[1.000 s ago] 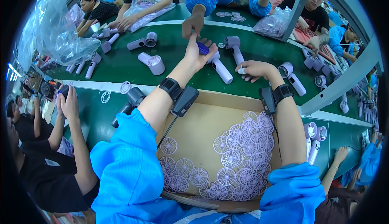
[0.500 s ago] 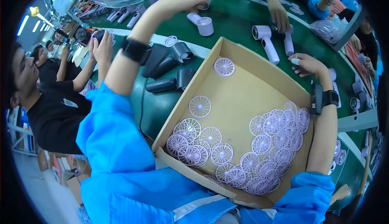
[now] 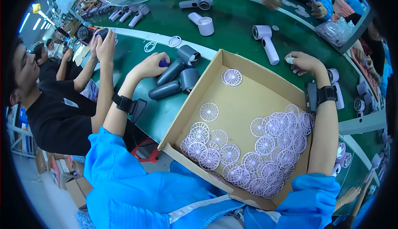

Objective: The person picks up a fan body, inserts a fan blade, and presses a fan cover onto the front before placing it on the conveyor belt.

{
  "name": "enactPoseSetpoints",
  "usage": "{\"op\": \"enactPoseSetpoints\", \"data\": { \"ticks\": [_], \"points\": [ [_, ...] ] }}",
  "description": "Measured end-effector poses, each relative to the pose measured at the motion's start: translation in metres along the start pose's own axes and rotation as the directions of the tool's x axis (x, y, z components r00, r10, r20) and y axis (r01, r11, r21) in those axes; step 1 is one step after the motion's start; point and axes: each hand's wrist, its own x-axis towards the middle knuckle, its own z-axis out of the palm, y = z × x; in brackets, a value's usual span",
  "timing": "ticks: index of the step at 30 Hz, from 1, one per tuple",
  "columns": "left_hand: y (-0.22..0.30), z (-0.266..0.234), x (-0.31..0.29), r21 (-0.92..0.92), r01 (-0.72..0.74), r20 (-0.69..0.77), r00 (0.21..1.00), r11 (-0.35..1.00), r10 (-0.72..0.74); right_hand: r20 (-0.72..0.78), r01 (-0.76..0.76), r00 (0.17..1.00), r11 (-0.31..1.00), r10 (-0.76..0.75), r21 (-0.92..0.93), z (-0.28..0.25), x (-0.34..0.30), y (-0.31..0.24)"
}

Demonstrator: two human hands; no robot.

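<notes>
My left hand [image 3: 151, 66] is over the green table, fingers bent, with a purple-blue cover on one fingertip. I see nothing held in it. Right beside it lie a dark grey handheld fan body [image 3: 170, 72] and a second dark grey fan body [image 3: 166, 90]. My right hand [image 3: 306, 63] hovers beyond the box's right corner, fingers loosely curled and apart, a white cover on one of them. Between my arms rests a shallow cardboard box [image 3: 232, 117] holding several lilac round fan grilles [image 3: 265, 145], mostly heaped along its near and right sides.
On the green belt [image 3: 232, 26] lie a lilac fan [image 3: 271, 51] and another lilac fan [image 3: 205, 26]. Two white rings [image 3: 175, 41] lie along the table's far edge. A person in black [image 3: 54, 113] works at my left; people in blue sleeves work across the belt.
My left hand has come back from over the belt to beside the dark fan bodies. The co-worker's hand across has drawn away from the lilac fans. My right hand has barely moved.
</notes>
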Motion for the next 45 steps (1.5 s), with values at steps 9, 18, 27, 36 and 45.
{"op": "enactPoseSetpoints", "data": {
  "ticks": [9,18,27,36,45],
  "points": [
    [0.034,-0.015,-0.013,0.228,-0.112,0.078,0.992,0.967,0.096,-0.039,-0.041,0.999,0.993,0.037,-0.110,-0.025,-0.024,-0.006],
    [0.174,-0.050,0.026,0.102,-0.583,-0.137,0.795,0.806,0.591,-0.290,-0.600,0.793,0.603,0.536,-0.525,-0.076,-0.088,0.038],
    [0.338,0.023,0.076,-0.798,-0.107,0.375,0.682,0.593,0.628,-0.402,-0.250,0.898,0.960,0.180,-0.128,-0.054,-0.083,0.137],
    [0.312,0.053,0.107,-0.933,0.319,0.217,0.868,-0.166,0.446,0.123,0.382,0.923,0.837,-0.363,-0.392,0.036,-0.183,-0.069],
    [0.294,0.061,0.130,-0.940,0.327,0.253,0.855,-0.093,0.453,0.217,0.324,0.946,0.747,-0.242,-0.581,0.069,-0.149,0.001]
  ]
}}
